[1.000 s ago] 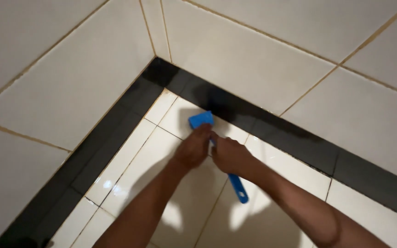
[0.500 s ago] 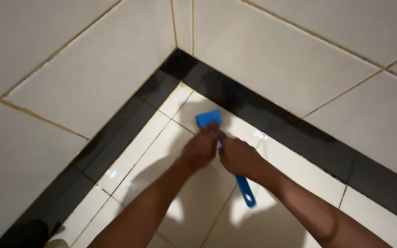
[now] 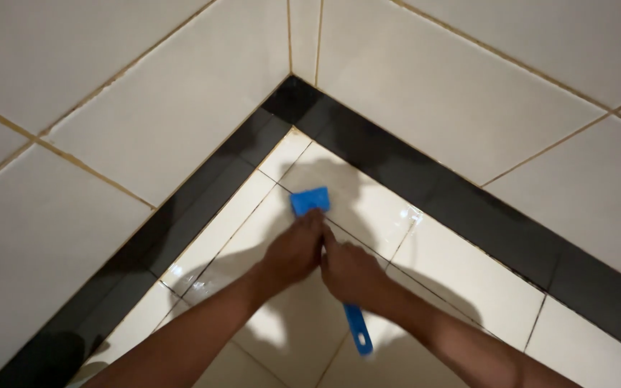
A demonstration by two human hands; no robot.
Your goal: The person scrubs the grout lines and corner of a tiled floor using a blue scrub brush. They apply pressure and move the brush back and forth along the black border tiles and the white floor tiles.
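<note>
Both my hands on a blue scraper, corner of a tiled floor, centre of frame.

Blue plastic scraper (image 3: 310, 200): flat squarish blade toward the corner, slim handle running down to lower centre. My left hand (image 3: 292, 251) is closed over the shaft just behind the blade; my right hand (image 3: 350, 271) is wrapped tight round the handle, touching the left. Blade lies flat on glossy white floor tile (image 3: 461, 280). Black skirting band (image 3: 425, 187) borders it; white wall tiles (image 3: 145, 93) rise above, grout yellowed.

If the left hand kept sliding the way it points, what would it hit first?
Probably the blue scraper head just past the left hand, then the black tile band at the wall foot; depth is uncertain.
</note>
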